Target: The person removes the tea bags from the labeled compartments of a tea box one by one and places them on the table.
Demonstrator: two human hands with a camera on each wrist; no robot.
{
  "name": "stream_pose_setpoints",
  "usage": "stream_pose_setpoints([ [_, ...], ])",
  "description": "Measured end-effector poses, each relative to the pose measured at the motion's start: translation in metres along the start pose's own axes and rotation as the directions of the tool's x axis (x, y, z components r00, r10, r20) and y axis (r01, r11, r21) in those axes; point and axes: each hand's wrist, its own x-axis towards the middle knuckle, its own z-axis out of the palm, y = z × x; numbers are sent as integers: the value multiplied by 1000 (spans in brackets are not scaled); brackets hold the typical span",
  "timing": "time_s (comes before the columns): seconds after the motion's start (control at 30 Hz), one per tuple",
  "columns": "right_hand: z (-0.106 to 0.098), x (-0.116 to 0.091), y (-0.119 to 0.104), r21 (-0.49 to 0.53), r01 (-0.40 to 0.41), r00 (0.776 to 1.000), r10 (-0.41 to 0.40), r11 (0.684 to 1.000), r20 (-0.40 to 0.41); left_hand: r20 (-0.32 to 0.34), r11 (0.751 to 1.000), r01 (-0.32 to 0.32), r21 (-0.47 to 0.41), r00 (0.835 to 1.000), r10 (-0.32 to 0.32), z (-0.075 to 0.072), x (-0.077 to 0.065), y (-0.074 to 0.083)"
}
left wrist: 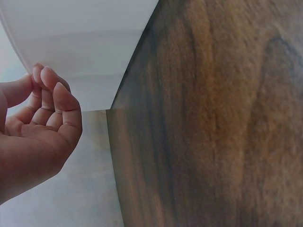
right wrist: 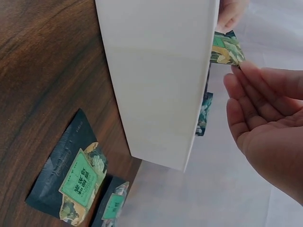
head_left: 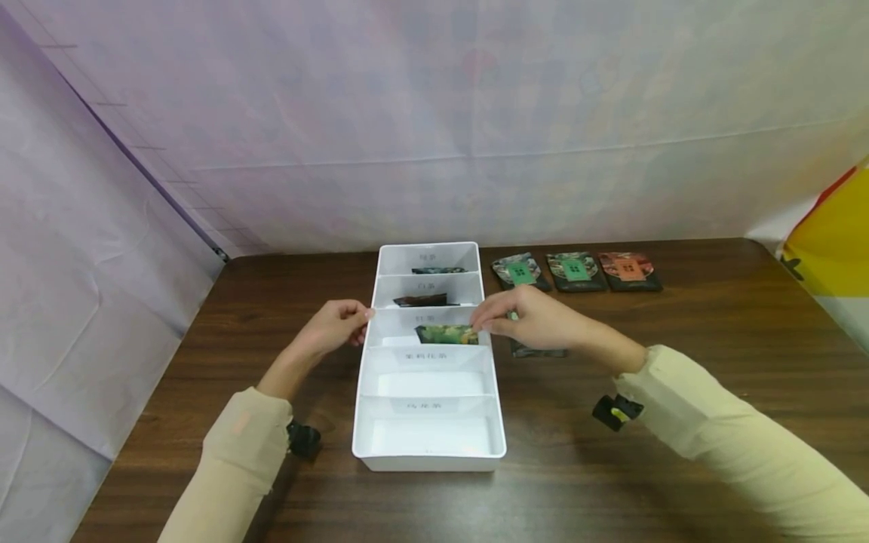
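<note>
A white storage box (head_left: 431, 446) with several compartments stands lengthwise on the table, printed labels on its inner walls. My left hand (head_left: 336, 328) pinches its left rim between thumb and fingertips beside the third compartment from the back. Over that same compartment, my right hand (head_left: 532, 317) pinches the corner of a green patterned tea packet (head_left: 444, 334), whose lower part sits behind the divider. From the side, the right wrist view shows this packet (right wrist: 229, 49) sticking up above the rim. A brown packet (head_left: 421, 300) and a blue-green packet (head_left: 437, 270) stand in the two rear compartments.
Right of the box lie two green-labelled packets (head_left: 575, 271) and a red-labelled one (head_left: 629, 270) in a row. Another dark packet (head_left: 538, 351) lies partly under my right hand. A pale curtain (head_left: 434, 188) hangs along the table's (head_left: 713, 339) back edge.
</note>
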Motion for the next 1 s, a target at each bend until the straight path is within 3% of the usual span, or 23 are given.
stream_pose_setpoints([
  [0.5, -14, -1, -10, 6, 25, 998, -25, 1000, -59, 6, 1000, 0, 0, 1000, 0, 0, 2, -2],
  [1.0, -43, -13, -25, -3, -39, 992, 39, 999, -120, 0, 1000, 2, -2, 1000, -2, 1, 1, -3],
])
